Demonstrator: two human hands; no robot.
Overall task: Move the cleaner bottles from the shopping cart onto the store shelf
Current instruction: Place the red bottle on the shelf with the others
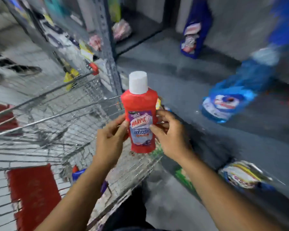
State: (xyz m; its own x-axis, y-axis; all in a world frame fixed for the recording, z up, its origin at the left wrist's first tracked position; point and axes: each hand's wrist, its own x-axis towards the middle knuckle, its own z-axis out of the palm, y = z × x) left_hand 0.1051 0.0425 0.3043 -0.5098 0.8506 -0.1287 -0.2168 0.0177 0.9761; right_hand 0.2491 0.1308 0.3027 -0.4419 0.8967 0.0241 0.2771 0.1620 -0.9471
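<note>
A red cleaner bottle (140, 104) with a white cap and a purple label stands upright in the air above the right rim of the wire shopping cart (53, 124). My left hand (110, 137) grips its left side and my right hand (168, 139) grips its right side at label height. A blue bottle (78, 174) lies low inside the cart, half hidden behind my left forearm. The grey store shelf (190, 77) runs to the right of the bottle. The picture is blurred by motion.
Blue cleaner bottles (230, 104) stand on the shelf at right, another blue bottle (195, 29) further back. Packets (244, 177) sit on a lower shelf at lower right. A perforated metal upright (110, 52) rises behind the cart. A red panel (35, 194) is on the cart's near end.
</note>
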